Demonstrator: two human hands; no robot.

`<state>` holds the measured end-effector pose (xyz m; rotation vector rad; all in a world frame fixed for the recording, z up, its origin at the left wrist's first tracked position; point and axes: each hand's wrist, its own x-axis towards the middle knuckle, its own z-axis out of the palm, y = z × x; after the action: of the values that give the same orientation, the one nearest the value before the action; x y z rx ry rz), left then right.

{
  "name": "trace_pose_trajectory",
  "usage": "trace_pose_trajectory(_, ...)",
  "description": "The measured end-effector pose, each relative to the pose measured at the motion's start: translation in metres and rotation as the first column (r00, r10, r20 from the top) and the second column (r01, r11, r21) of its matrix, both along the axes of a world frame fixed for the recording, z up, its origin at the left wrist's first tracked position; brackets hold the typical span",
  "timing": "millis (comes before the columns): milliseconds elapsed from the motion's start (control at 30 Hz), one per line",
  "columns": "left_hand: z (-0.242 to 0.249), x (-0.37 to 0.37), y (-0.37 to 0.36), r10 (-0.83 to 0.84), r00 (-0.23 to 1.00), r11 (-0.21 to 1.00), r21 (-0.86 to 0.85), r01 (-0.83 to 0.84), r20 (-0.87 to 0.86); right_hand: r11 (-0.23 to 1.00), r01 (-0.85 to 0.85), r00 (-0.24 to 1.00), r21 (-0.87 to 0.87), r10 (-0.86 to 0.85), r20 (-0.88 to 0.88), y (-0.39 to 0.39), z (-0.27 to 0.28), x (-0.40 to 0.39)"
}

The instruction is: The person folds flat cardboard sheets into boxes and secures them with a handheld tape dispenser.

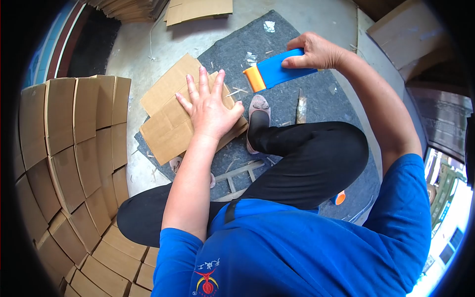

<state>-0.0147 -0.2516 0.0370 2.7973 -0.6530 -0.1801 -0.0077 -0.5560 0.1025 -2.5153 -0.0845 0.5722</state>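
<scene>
My left hand (210,110) lies with its fingers spread on a stack of flat brown cardboard (163,131) in front of me. To the right, my right hand (307,52) is wrapped round a blue tool (282,69) with an orange end piece (254,79). The tool is held in the air, its orange end pointing left toward the cardboard but apart from it. My right fingers are partly hidden behind the tool.
Stacked cardboard (69,148) rises along the left, and more sheets (198,9) lie at the top. A knife-like tool (301,108) and paper scraps lie on the dark mat (326,106). An orange-and-blue object (340,198) is beside my right knee.
</scene>
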Motion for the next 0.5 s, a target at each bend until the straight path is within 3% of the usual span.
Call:
trace_pose_trajectory(200,0.0,0.0,-0.001,-0.005,1.0,1.0,0.013,0.005,0.0,0.999,-0.022,0.998,-0.026,0.024,0.054,0.002,-0.013,0.0)
trace_pose_trajectory(500,0.005,-0.002,0.002,-0.057,0.998,0.998,0.028,0.058,-0.034,0.91,-0.065,0.995,-0.409,0.089,0.039,0.114,0.033,-0.004)
